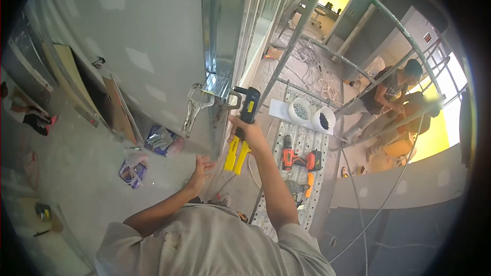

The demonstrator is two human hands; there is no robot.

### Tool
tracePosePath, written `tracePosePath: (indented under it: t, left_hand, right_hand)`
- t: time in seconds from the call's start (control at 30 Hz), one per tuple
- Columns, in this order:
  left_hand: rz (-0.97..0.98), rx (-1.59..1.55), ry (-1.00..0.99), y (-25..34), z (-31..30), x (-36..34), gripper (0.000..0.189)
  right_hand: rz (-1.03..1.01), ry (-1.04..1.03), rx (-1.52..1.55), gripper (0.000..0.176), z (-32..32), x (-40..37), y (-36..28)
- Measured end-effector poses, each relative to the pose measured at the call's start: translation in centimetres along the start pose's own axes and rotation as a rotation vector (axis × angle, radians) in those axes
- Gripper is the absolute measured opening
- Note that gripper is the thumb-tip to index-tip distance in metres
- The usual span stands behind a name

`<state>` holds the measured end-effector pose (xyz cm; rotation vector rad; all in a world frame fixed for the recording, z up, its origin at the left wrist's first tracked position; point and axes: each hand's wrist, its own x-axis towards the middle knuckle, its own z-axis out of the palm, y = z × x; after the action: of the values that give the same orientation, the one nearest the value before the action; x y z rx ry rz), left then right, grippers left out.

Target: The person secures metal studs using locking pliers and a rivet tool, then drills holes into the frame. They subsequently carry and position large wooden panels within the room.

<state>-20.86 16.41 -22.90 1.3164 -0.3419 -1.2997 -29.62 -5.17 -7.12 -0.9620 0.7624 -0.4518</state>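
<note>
My right hand (246, 132) is closed around the black body of a crimping tool (249, 107). Its two yellow handles (236, 156) point down below my fist. Just beyond the tool's head, a metal stud (217, 85) ends in a shiny channel. A locking clamp (191, 110) hangs at that stud's lower end, its silver handles to the left of the tool. Lower and to the left, my left hand (200, 174) is held in the air with fingers stretched, holding nothing.
A perforated scaffold plank (271, 194) carries a red cordless drill (302, 159), another power tool (296, 187) and two white tubs (299, 110) of fasteners. Scaffold rails (378, 7) rise at right; two people (396, 94) work beyond. Bagged material (161, 140) lies on the floor at left.
</note>
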Motion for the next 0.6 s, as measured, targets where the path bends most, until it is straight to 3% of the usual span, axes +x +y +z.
tracePosePath:
  t: [0.1, 0.13, 0.17, 0.27, 0.3, 0.33, 0.37, 0.6]
  left_hand:
    - [-0.035, 0.049, 0.042, -0.7, -0.4, -0.4, 0.094]
    - [-0.028, 0.091, 0.044, -0.6, -0.5, -0.4, 0.095]
    - [-0.020, 0.096, 0.040, -0.4, -0.6, -0.1, 0.095]
    - [-0.034, 0.101, 0.047, -1.0, -0.3, 0.1, 0.094]
    - [-0.049, 0.116, 0.026, -1.3, -0.4, 0.3, 0.093]
    - [-0.064, 0.130, 0.004, -1.6, -0.5, 0.4, 0.093]
    - [-0.073, 0.134, -0.002, -1.8, -0.7, 0.5, 0.093]
    - [-0.045, 0.194, -0.059, -1.9, -0.8, 1.9, 0.091]
  right_hand:
    - [-0.100, 0.107, -0.274, 0.031, 0.6, -0.8, -0.9]
    - [0.016, -0.015, 0.012, 0.031, 0.7, -1.5, -2.0]
    - [0.006, -0.015, 0.014, 0.031, 0.1, -1.0, -2.0]
    - [0.313, -0.528, 0.775, 0.032, -0.7, -0.2, -2.0]
    - [0.044, -0.052, -0.022, 0.033, -0.4, -0.9, -1.8]
    - [-0.013, 0.138, -0.322, 0.033, 0.7, -1.6, -2.1]
    - [-0.090, 0.183, -0.452, 0.034, 1.1, -1.8, -1.7]
    - [0.032, 0.049, -0.075, 0.038, 0.3, -1.5, -2.7]
